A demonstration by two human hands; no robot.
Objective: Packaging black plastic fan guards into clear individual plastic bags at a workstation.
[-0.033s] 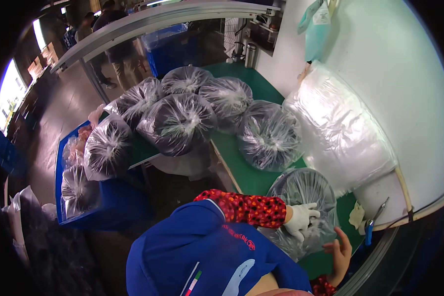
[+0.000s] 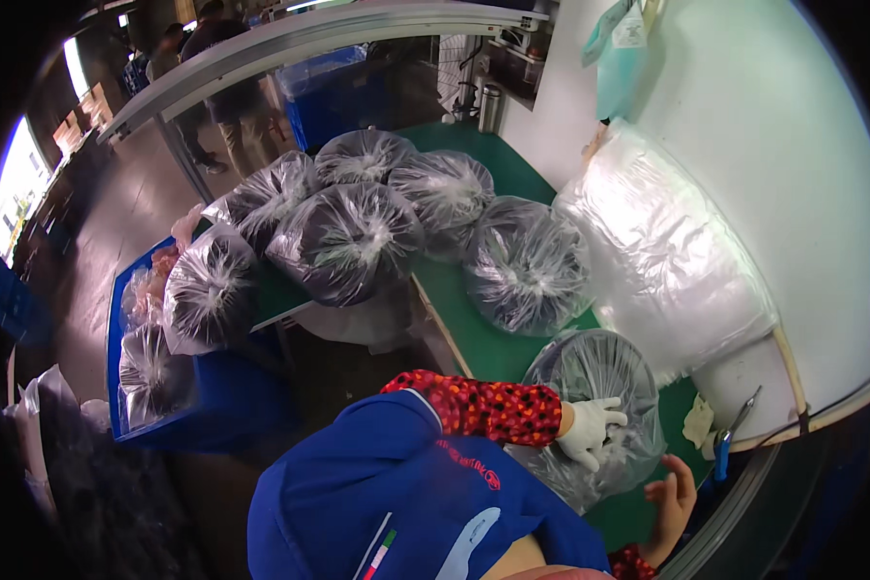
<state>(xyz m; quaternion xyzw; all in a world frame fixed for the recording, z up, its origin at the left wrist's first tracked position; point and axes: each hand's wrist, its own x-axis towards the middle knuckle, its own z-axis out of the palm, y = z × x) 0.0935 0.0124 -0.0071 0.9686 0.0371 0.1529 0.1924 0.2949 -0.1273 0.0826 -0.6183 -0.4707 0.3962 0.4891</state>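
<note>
Clear, crinkled plastic over dark contents: a round, bulging bag (image 2: 594, 396) on the green table (image 2: 474, 333), near its front edge. Gloved left hand (image 2: 590, 430) laid on the bag's near side, fingers slightly spread. Bare right hand (image 2: 675, 493) just beside it, fingers loosely open, holding nothing.

A clear plastic bag (image 2: 594, 406) bulging with dark contents sits on the green table, under the gloved left hand (image 2: 590, 430), beside the bare right hand (image 2: 672, 498).
</note>
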